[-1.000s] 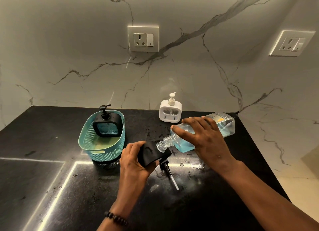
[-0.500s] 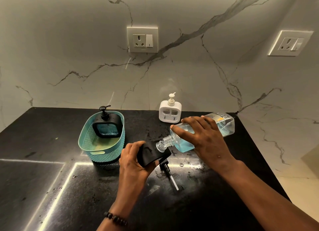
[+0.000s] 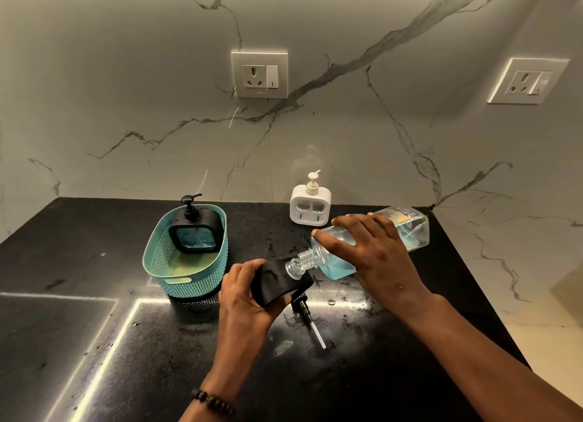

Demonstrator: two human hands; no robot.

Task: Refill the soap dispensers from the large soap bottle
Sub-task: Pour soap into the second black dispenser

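Almost nothing shifted since 0.5 s ago: same pour, same grips. Near the counter's middle, left hand curled around black soap dispenser, tilted, cap off. Loose black pump flat on the counter just beside it, tube pointing toward the near edge. Right hand clamped over large clear soap bottle, tipped, threaded neck touching the dispenser's top, blue soap pooled low. Toward the far-left: teal basket holding 1 black pump dispenser. At the far edge: white pump dispenser, upright.
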